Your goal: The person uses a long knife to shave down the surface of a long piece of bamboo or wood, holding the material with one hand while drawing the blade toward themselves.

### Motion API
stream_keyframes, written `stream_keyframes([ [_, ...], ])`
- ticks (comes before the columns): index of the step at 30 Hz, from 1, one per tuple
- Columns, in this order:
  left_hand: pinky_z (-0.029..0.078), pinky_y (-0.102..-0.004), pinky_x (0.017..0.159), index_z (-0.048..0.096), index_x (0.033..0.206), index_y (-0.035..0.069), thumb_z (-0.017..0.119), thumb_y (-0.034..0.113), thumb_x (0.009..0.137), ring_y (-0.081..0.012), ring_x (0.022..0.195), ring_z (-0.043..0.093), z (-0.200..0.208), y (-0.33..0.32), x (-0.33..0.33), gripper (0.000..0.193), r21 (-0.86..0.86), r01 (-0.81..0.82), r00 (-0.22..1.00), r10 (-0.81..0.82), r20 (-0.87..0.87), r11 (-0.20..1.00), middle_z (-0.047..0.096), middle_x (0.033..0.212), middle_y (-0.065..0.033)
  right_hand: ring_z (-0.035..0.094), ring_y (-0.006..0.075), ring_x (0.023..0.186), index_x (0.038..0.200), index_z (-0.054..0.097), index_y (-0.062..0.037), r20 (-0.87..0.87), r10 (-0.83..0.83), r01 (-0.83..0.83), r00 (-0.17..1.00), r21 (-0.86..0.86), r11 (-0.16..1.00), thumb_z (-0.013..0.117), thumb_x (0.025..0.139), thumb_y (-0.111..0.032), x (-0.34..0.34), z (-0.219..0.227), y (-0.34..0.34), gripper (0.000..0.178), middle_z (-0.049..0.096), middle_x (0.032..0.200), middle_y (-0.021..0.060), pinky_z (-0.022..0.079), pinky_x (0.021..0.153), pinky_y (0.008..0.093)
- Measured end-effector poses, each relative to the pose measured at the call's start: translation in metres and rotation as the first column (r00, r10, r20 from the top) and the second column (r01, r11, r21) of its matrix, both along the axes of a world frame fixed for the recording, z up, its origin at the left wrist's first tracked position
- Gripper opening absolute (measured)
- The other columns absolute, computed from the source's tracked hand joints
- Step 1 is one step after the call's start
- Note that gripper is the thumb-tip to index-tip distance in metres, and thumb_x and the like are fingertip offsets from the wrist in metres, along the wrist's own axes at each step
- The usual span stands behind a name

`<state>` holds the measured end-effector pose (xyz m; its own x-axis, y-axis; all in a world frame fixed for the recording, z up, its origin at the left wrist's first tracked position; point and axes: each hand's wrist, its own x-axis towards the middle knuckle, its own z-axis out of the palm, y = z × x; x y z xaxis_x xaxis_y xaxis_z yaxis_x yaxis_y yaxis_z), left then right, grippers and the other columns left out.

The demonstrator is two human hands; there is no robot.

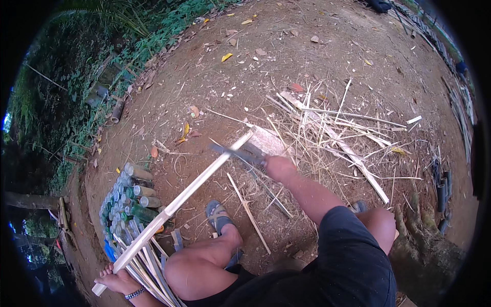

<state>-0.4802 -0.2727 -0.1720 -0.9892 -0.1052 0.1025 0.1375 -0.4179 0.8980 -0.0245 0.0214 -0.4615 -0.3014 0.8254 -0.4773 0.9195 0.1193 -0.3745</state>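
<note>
A long pale split bamboo piece [197, 181] slants across the view from lower left to the centre. My left hand [116, 281], closed round its near end, wears a bracelet on the wrist. In my right hand [280, 169] is the handle of a big knife. The dark, slightly blurred knife blade [238, 153] crosses the bamboo near its far end; whether it cuts in I cannot tell. That far end is over a pale wooden block [267, 139] on the ground. Beside my left forearm stands a bundle of bamboo strips [148, 263].
Split bamboo and shavings [332, 135] lie heaped beyond my right hand. Many glass bottles [128, 197] are stacked at left. A loose strip [248, 212] lies between my sandalled feet. Tree roots [422, 235] rise at right, near dark pipes [445, 189]. Greenery borders the dirt at far left.
</note>
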Motion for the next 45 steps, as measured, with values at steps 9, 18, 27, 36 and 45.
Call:
stream_keyframes([
  [9, 0.033, -0.0236, 0.051, 0.025, 0.072, 0.014, 0.029, 0.046, 0.104, -0.0116, 0.055, 0.027, -0.003, -0.007, -0.004, 0.045, 0.000, -0.032, 0.999, 0.032, 0.001, 0.999, 0.024, 0.063, 0.0013, 0.064, 0.0310, 0.103, 0.120, 0.055, -0.0037, -0.031, -0.076, 0.072, 0.997, -0.125, 0.990, 0.048, 0.097, -0.021, -0.026, 0.073, -0.018, 0.029, 0.064, 0.111, 0.0180, 0.053, 0.086, 0.0431],
  [18, 0.035, -0.0262, 0.054, 0.039, 0.089, 0.005, 0.023, 0.049, 0.103, -0.0141, 0.058, 0.029, -0.012, -0.008, 0.001, 0.049, 0.001, -0.092, 0.994, 0.092, 0.060, 0.996, 0.028, 0.067, 0.0005, 0.064, 0.0339, 0.101, 0.114, 0.058, -0.0031, -0.078, -0.261, 0.260, 0.962, -0.016, 0.965, 0.047, 0.097, -0.026, 0.008, 0.021, -0.018, 0.030, 0.066, 0.107, 0.0195, 0.051, 0.087, 0.0446],
  [27, 0.037, -0.0285, 0.055, 0.042, 0.113, -0.004, 0.023, 0.045, 0.103, -0.0156, 0.061, 0.033, -0.021, -0.020, -0.005, 0.053, -0.031, -0.138, 0.989, 0.139, 0.046, 0.990, 0.031, 0.073, -0.0021, 0.064, 0.0322, 0.102, 0.112, 0.055, -0.0063, -0.067, -0.027, 0.012, 0.997, -0.219, 0.976, 0.050, 0.097, -0.025, -0.031, 0.070, -0.058, 0.025, 0.064, 0.109, 0.0163, 0.051, 0.088, 0.0445],
  [36, 0.041, -0.0310, 0.057, 0.038, 0.126, -0.007, 0.024, 0.046, 0.103, -0.0155, 0.062, 0.034, -0.036, -0.023, -0.016, 0.059, -0.050, -0.098, 0.995, 0.099, 0.031, 0.994, 0.033, 0.076, -0.0039, 0.064, 0.0320, 0.102, 0.114, 0.055, -0.0090, -0.078, -0.036, 0.032, 0.996, -0.059, 0.998, 0.050, 0.095, -0.020, -0.021, 0.073, -0.057, 0.022, 0.065, 0.107, 0.0164, 0.052, 0.086, 0.0436],
  [45, 0.044, -0.0328, 0.065, 0.038, 0.125, -0.006, 0.022, 0.044, 0.102, -0.0186, 0.068, 0.037, -0.038, -0.029, -0.024, 0.057, -0.126, -0.126, 0.992, 0.125, -0.021, 0.984, 0.038, 0.089, -0.0079, 0.064, 0.0338, 0.102, 0.121, 0.052, -0.0035, -0.094, -0.081, 0.078, 0.992, -0.031, 0.996, 0.050, 0.096, -0.021, -0.013, 0.025, -0.044, 0.031, 0.065, 0.108, 0.0187, 0.052, 0.087, 0.0455],
])
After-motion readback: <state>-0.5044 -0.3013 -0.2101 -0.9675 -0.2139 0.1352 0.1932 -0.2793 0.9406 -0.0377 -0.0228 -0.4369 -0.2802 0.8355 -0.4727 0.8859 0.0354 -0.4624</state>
